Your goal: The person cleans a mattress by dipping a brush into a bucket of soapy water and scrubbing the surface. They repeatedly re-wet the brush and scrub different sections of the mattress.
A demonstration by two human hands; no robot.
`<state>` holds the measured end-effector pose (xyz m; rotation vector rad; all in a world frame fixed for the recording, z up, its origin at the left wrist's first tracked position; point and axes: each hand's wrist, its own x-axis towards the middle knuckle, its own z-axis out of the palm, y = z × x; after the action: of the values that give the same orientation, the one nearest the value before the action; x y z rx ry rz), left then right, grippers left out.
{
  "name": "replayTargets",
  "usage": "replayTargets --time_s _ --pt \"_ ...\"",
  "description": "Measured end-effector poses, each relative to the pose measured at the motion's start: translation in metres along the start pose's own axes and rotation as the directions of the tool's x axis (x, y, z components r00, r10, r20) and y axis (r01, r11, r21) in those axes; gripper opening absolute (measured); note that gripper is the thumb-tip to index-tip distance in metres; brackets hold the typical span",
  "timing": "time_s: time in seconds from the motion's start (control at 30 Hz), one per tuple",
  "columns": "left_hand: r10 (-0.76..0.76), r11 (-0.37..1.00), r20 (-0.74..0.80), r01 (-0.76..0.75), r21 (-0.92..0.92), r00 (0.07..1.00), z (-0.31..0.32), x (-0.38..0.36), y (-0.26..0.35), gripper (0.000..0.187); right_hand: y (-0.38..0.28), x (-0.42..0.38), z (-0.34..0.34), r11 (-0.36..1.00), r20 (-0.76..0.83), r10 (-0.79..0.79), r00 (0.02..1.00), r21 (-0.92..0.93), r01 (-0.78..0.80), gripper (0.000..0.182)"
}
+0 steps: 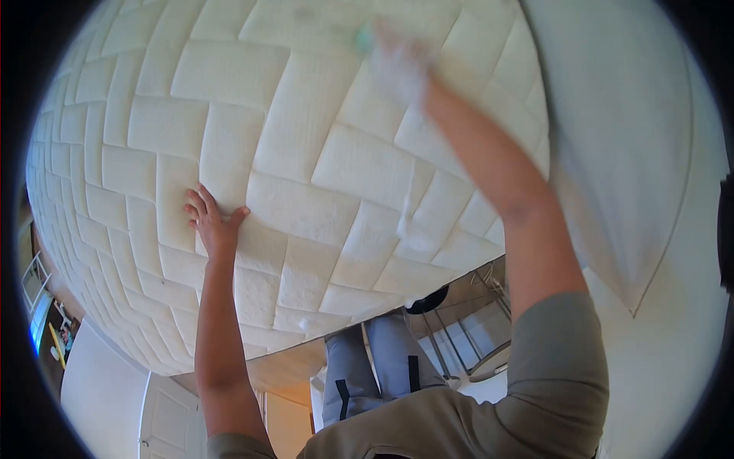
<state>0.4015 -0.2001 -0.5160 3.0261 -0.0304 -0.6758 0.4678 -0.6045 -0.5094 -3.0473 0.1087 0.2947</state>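
A large cream mattress (pixel 306 145) with a quilted block pattern fills most of the view. My left hand (pixel 212 219) lies on its surface, fingers spread, holding nothing. Farther up and to the right, my right hand (pixel 401 65) is smeared by motion and coated in white foam. It is closed on a small pale-green thing (pixel 365 38) pressed close to the mattress; the blur hides its kind. White foam (pixel 413 229) streaks the fabric below my right hand, and a smaller dab sits near the lower edge.
A grey-white cloth or sheet (pixel 619 138) with a seamed pointed corner hangs at the right, beside a pale wall. Below the mattress edge are my grey trousers (pixel 390 356) and a metal-legged chair (pixel 474 344). A white door (pixel 172 409) is at the lower left.
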Motion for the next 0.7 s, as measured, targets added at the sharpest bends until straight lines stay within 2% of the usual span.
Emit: replayTargets --time_s 0.03,0.07,0.1,0.13,0.17,0.2,0.23,0.27,0.3,0.33,0.37,0.4,0.43,0.47,0.5,0.53,0.57,0.6,0.63,0.67,0.7 --pt "0.030 0.999 -0.026 -0.031 -0.022 0.999 0.003 0.002 0.002 0.109 0.029 0.040 0.011 0.994 -0.187 -0.039 0.982 -0.111 0.018 0.042" --pt "0.049 0.998 -0.063 -0.052 -0.041 0.997 0.004 0.005 -0.001 0.109 0.036 0.067 0.006 0.929 -0.270 0.284 0.920 0.315 -0.195 0.040" --pt "0.044 0.999 -0.056 -0.046 -0.028 0.997 0.006 0.006 -0.007 0.109 0.023 0.058 0.016 0.925 -0.259 0.287 0.922 0.326 -0.196 0.040" --pt "0.061 0.997 -0.065 -0.064 -0.037 0.996 0.009 0.003 -0.006 0.109 0.010 0.032 0.022 0.991 -0.275 0.121 0.954 0.080 -0.102 0.038" --pt "0.075 0.995 -0.100 -0.081 -0.053 0.992 0.006 0.003 -0.001 0.109 -0.007 0.009 0.018 0.984 -0.266 -0.059 0.962 -0.175 0.012 0.043" --pt "0.079 0.994 -0.133 -0.088 -0.069 0.988 0.000 0.008 0.003 0.109 -0.036 -0.030 0.018 0.995 -0.339 -0.085 0.937 -0.079 0.062 0.045" --pt "0.045 0.998 -0.089 -0.048 -0.039 0.995 -0.001 0.006 0.005 0.109 -0.068 -0.067 0.053 0.980 -0.395 -0.085 0.915 -0.201 0.004 0.044" --pt "0.009 1.000 -0.035 -0.009 -0.004 0.999 -0.004 0.003 0.006 0.109 -0.098 -0.113 0.089 0.992 -0.217 -0.104 0.971 -0.087 0.087 0.047" --pt "0.008 1.000 -0.046 -0.009 -0.010 0.999 -0.010 0.004 0.009 0.109 -0.101 -0.115 0.064 0.992 -0.227 -0.108 0.968 -0.093 0.089 0.047" --pt "0.000 1.000 -0.029 -0.001 -0.022 1.000 -0.012 0.003 0.008 0.109 -0.102 -0.113 0.031 0.945 0.115 -0.011 0.993 0.326 -0.027 0.046" --pt "-0.005 0.999 -0.006 0.005 -0.032 1.000 -0.010 0.001 0.008 0.109 -0.097 -0.114 0.013 0.734 0.460 -0.060 0.886 0.622 -0.273 0.045" --pt "-0.003 1.000 0.002 0.003 -0.025 1.000 -0.007 0.003 0.008 0.109 -0.073 -0.093 0.024 0.800 0.237 -0.033 0.971 0.589 -0.117 0.045" --pt "0.009 0.999 -0.036 -0.010 -0.034 0.999 -0.002 0.002 0.007 0.109 -0.040 -0.060 0.045 0.858 0.010 -0.039 0.999 0.514 0.028 0.044" --pt "0.023 0.999 -0.076 -0.026 -0.038 0.997 0.002 0.002 0.003 0.109 -0.012 -0.020 0.025 0.975 -0.020 -0.091 0.996 -0.206 0.085 0.046" --pt "0.014 1.000 -0.074 -0.016 -0.026 0.997 0.005 0.005 0.001 0.109 0.027 0.029 0.027 0.999 -0.134 -0.023 0.991 -0.031 0.019 0.023" --pt "0.027 0.998 -0.093 -0.032 -0.046 0.995 0.006 0.005 0.000 0.107 0.027 0.051 -0.009 0.837 -0.077 0.321 0.944 0.489 -0.245 0.043" --pt "0.044 0.996 -0.104 -0.052 -0.074 0.994 0.009 0.004 -0.002 0.106 0.019 0.046 0.002 0.837 -0.069 0.315 0.947 0.490 -0.243 0.043" --pt "0.040 0.995 -0.080 -0.046 -0.085 0.996 0.011 -0.005 -0.002 0.106 0.010 0.027 0.012 0.970 -0.171 0.167 0.971 0.206 -0.130 0.032" --pt "0.028 0.997 -0.065 -0.033 -0.075 0.997 0.009 -0.008 -0.001 0.106 0.000 0.011 0.017 0.994 -0.238 -0.021 0.971 -0.110 -0.005 0.021" --pt "0.018 0.997 -0.088 -0.024 -0.072 0.996 0.001 0.001 0.004 0.106 -0.025 -0.025 0.013 0.998 -0.259 -0.028 0.966 0.049 0.042 0.027" --pt "0.015 0.995 -0.112 -0.026 -0.099 0.994 -0.005 0.005 0.009 0.106 -0.047 -0.062 0.038 0.980 -0.511 -0.194 0.837 -0.144 0.140 0.039"
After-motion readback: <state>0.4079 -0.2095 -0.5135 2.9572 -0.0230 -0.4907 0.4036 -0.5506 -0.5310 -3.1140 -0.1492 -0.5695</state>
